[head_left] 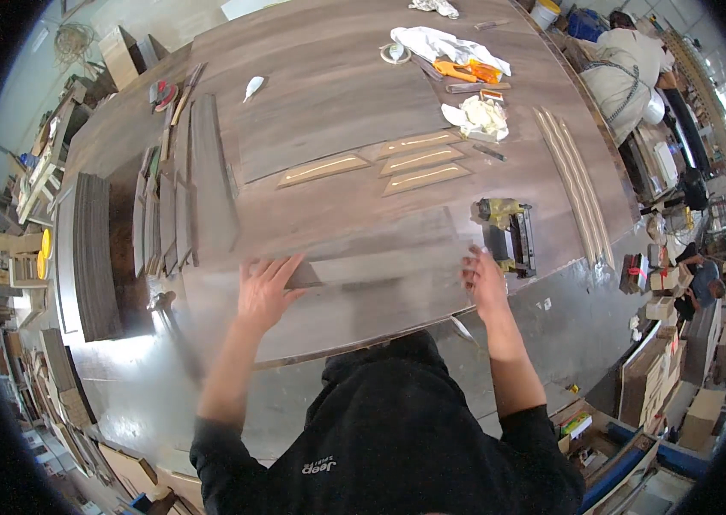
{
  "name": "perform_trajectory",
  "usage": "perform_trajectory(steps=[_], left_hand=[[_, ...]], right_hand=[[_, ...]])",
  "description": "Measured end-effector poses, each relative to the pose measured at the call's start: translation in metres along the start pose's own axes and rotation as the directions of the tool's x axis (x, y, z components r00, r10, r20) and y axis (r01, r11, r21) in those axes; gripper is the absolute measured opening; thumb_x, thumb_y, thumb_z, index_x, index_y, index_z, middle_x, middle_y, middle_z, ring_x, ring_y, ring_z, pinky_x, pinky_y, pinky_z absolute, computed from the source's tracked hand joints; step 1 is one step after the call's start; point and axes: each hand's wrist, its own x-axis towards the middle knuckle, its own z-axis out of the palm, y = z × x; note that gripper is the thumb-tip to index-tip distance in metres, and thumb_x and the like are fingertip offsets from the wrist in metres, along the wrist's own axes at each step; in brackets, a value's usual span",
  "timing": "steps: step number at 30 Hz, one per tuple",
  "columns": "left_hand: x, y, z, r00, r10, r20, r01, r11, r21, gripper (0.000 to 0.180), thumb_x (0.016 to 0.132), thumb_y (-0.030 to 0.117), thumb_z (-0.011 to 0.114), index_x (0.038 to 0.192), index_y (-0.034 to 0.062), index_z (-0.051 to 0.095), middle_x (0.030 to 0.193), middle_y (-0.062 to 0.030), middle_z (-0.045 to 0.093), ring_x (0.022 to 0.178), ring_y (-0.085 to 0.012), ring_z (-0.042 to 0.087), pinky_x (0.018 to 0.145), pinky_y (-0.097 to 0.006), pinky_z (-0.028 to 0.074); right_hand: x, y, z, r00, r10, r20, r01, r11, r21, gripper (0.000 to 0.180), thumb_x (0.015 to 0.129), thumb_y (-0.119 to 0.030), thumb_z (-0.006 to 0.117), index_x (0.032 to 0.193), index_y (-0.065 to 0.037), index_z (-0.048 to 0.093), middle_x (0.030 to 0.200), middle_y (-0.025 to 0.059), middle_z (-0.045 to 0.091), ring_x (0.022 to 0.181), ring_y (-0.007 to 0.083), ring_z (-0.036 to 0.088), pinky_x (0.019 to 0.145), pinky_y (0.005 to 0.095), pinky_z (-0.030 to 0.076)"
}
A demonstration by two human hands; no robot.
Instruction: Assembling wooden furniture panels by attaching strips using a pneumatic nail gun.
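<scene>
In front of me a grey-brown wooden strip (380,268) lies crosswise on the large wood-faced panel (311,223), its edges blurred. My left hand (267,290) is at its left end, fingers spread and palm down. By the right end is my right hand (483,276), fingers bent but apart, with nothing visible in them. Just beyond that hand stands a yellow-and-black nail gun (507,233). Farther off lie several slanted-end wood pieces (425,160), each with a pale wavy bead along it.
Long strips (571,180) with pale beads lie at right. Stacked dark boards (88,257) and loose slats (157,206) are at left. A white cloth (432,47), an orange tool (466,70), a crumpled rag (479,118) and a sander (163,94) are at the back.
</scene>
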Motion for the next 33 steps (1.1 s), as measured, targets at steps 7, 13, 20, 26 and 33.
perform_trajectory(steps=[7,13,20,26,33], left_hand=[[0.013,0.009,0.043,0.989,-0.135,0.068,0.143,0.98,-0.139,0.062,0.078,0.037,0.084,0.132,0.0129,0.063,0.121,-0.0079,0.069,0.114,-0.0289,0.062,0.106,-0.049,0.037],[0.025,0.002,0.055,0.982,-0.181,0.043,0.186,0.967,-0.176,0.057,0.079,0.03,0.083,0.13,0.0118,0.065,0.125,-0.0086,0.067,0.122,-0.0304,0.057,0.11,-0.049,0.035],[0.039,-0.012,0.063,0.976,-0.201,0.086,0.216,0.948,-0.232,0.054,0.078,0.025,0.082,0.129,0.0134,0.067,0.13,-0.0045,0.064,0.125,-0.0295,0.054,0.109,-0.047,0.038],[0.05,-0.018,0.062,0.961,-0.2,0.193,0.245,0.937,-0.249,0.055,0.081,0.027,0.082,0.132,0.013,0.066,0.129,-0.0074,0.061,0.125,-0.0326,0.053,0.107,-0.046,0.042],[0.059,-0.034,0.074,0.942,-0.19,0.275,0.255,0.941,-0.224,0.054,0.081,0.033,0.082,0.129,0.0161,0.068,0.125,-0.0076,0.061,0.125,-0.0295,0.054,0.103,-0.045,0.043]], right_hand=[[0.079,-0.002,0.049,0.88,-0.468,0.078,0.412,0.673,-0.614,0.045,0.089,-0.021,0.078,0.129,-0.006,0.066,0.104,0.0095,0.073,0.095,0.0193,0.068,0.087,0.0323,0.053],[0.1,0.001,0.06,0.894,-0.445,0.04,0.376,0.701,-0.606,0.047,0.085,-0.023,0.079,0.128,-0.009,0.068,0.103,0.0117,0.075,0.094,0.023,0.071,0.086,0.0345,0.054],[0.104,-0.012,0.06,0.907,-0.418,0.049,0.333,0.64,-0.692,0.045,0.083,-0.024,0.08,0.124,-0.009,0.07,0.104,0.0124,0.075,0.095,0.0243,0.071,0.086,0.0349,0.054],[0.101,-0.018,0.055,0.853,-0.516,0.075,0.426,0.606,-0.671,0.042,0.082,-0.022,0.081,0.12,-0.007,0.071,0.098,0.0139,0.072,0.093,0.0259,0.069,0.088,0.0367,0.054],[0.107,-0.02,0.051,0.913,-0.403,0.068,0.323,0.609,-0.725,0.044,0.084,-0.021,0.081,0.122,-0.003,0.07,0.102,0.0086,0.074,0.092,0.0177,0.068,0.085,0.0303,0.053]])
